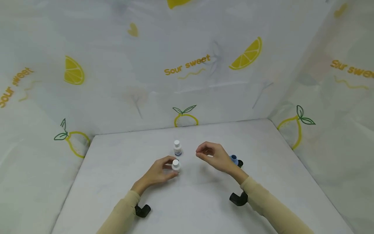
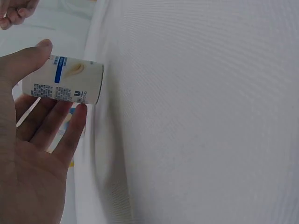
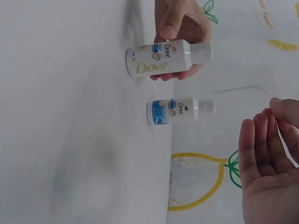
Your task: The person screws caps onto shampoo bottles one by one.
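Observation:
My left hand [image 1: 159, 170] grips a small white Dove bottle [image 1: 176, 166] with a white cap, thumb on one side and fingers on the other. In the left wrist view, the label print faces the camera on the held bottle [image 2: 65, 79]. Just beyond it stands a second small Dove bottle [image 1: 177, 149], whose blue label patch shows in the right wrist view [image 3: 161, 112]. To the right, my right hand [image 1: 214, 156] hovers above the table with fingers loosely bent, thumb close to the fingertips and nothing visible between them.
Behind the right wrist, a blue object with a round opening [image 1: 234, 159] and a black round piece [image 1: 240, 163] are partly hidden. Black elbow-shaped pieces [image 1: 143, 211] show beside both sleeves. A lemon-printed sheet [image 1: 146, 97] rises around the white table [image 1: 198, 208].

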A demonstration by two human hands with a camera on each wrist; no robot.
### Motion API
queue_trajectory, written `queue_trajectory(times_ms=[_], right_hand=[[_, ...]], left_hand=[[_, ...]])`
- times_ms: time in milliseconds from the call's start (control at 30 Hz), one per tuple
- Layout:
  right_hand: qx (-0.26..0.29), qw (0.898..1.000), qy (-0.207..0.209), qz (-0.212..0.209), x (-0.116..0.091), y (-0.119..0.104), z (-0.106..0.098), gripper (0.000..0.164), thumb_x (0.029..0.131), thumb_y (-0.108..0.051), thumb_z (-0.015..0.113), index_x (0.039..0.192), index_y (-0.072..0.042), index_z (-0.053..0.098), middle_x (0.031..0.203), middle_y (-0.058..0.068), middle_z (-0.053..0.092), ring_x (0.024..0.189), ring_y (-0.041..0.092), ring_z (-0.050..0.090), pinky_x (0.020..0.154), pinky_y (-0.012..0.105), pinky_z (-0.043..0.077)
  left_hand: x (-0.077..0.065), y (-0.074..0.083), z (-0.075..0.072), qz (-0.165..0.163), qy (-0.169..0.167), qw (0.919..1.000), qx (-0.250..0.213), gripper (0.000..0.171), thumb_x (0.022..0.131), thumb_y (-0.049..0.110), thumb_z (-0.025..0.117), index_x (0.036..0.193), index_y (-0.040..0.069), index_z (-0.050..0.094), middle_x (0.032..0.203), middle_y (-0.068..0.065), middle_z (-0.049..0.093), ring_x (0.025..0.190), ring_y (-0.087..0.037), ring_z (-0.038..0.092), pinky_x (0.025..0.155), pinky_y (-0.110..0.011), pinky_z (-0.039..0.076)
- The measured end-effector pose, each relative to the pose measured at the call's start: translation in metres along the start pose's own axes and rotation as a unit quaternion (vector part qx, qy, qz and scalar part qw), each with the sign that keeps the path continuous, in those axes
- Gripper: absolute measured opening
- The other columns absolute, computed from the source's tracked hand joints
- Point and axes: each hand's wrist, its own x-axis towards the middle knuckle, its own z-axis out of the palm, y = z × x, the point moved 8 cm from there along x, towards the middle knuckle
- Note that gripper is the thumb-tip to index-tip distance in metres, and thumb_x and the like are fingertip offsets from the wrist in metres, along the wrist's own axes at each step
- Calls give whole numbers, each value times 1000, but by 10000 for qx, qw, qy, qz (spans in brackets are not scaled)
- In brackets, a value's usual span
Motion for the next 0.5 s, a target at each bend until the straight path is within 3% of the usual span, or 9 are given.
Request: queue_trajectory(times_ms=[100, 200, 300, 367, 433, 500], right_hand=[[97, 9998, 140, -135, -8, -2, -16, 10, 101, -2, 74, 111, -3, 74, 107, 15, 76, 96, 6, 70, 88, 22, 63], [131, 9988, 305, -359, -15, -9, -32, 12, 101, 1, 73, 112, -1, 73, 107, 17, 74, 97, 5, 70, 89, 21, 63], [168, 9972, 516, -523, -22, -15, -50, 13, 100, 4, 72, 112, 1, 72, 107, 15, 73, 97, 5, 70, 89, 18, 62], [189, 9958, 681, -589, -27, -16, -61, 13, 99, 7, 72, 112, 3, 72, 106, 10, 73, 96, 4, 70, 90, 17, 62], [171, 9942, 855, -624, -32, -16, -73, 14, 98, 9, 71, 112, 4, 71, 106, 2, 72, 97, 2, 70, 91, 15, 61], [89, 9924, 1037, -662, -37, -15, -84, 16, 97, 12, 70, 112, 5, 71, 106, -5, 72, 97, 1, 69, 90, 14, 60]], left_hand=[[0, 7, -4, 66, 190, 9997, 140, 54, 88, 12, 91, 134, 1, 65, 129, -14, 73, 119, -19, 71, 100, -37, 66], [-1, 21, -19, 471, 769, 9952, 369, 52, 87, 11, 92, 131, 2, 66, 126, -16, 72, 114, -25, 69, 97, -36, 66], [-1, 43, -32, 1160, 1472, 9809, 516, 42, 85, 6, 90, 121, 5, 69, 112, -12, 71, 97, -28, 66, 87, -29, 62], [0, 61, -35, 1701, 1737, 9688, 477, 34, 85, 2, 88, 113, 4, 70, 100, -10, 70, 86, -27, 62, 79, -27, 58], [3, 80, -30, 2112, 1707, 9617, 363, 26, 89, 6, 86, 109, 4, 70, 93, -8, 68, 79, -23, 61, 74, -24, 55], [9, 98, -20, 2375, 1423, 9605, 294, 22, 94, 11, 84, 109, 5, 69, 92, -7, 68, 79, -20, 62, 72, -23, 57]])
